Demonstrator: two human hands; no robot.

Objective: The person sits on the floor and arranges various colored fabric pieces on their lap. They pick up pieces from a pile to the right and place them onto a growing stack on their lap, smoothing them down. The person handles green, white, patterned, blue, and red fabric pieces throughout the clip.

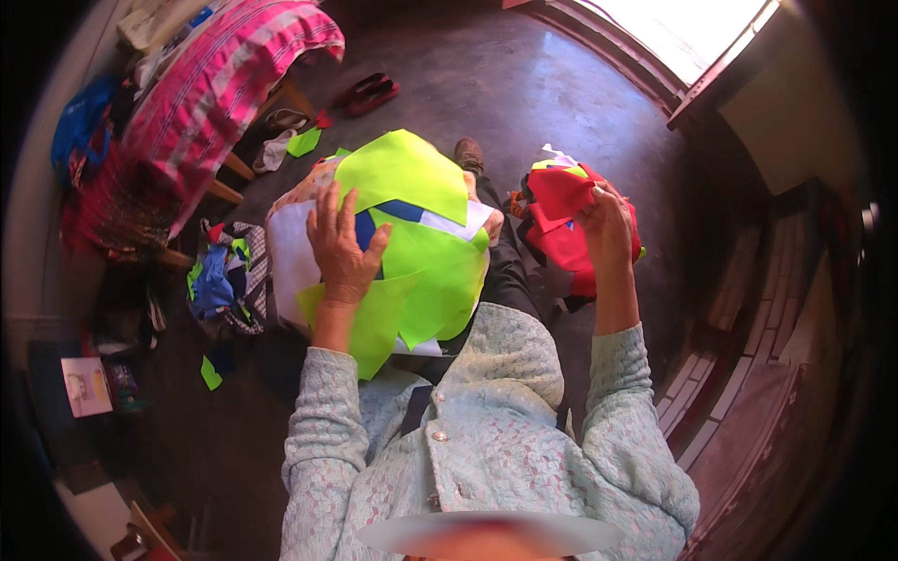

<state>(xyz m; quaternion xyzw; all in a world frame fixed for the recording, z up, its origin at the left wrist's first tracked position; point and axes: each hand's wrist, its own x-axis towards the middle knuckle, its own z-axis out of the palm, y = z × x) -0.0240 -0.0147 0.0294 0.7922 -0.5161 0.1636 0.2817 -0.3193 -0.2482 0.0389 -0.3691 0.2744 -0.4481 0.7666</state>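
Bright yellow-green cloth pieces [440, 271] lie spread over a rounded heap in front of me, overlapping white cloth [292, 251] and a dark blue cloth piece [400, 210]. On the left part of this heap rests my left hand [341, 248], fingers apart and gripping nothing. My right hand [606, 220] is closed on the edge of a red cloth piece [559, 194]. Below and around it, more red cloth [569, 245] sits in a smaller pile to the right of my leg, with bits of white and yellow-green. What supports the large heap is hidden.
A pink striped cover [220, 103] drapes over furniture at the far left. Dark red shoes [367, 93] and light shoes [274, 150] lie near it. Mixed cloth scraps [220, 280] are heaped on the floor at left. A bright doorway [687, 33] opens at far right.
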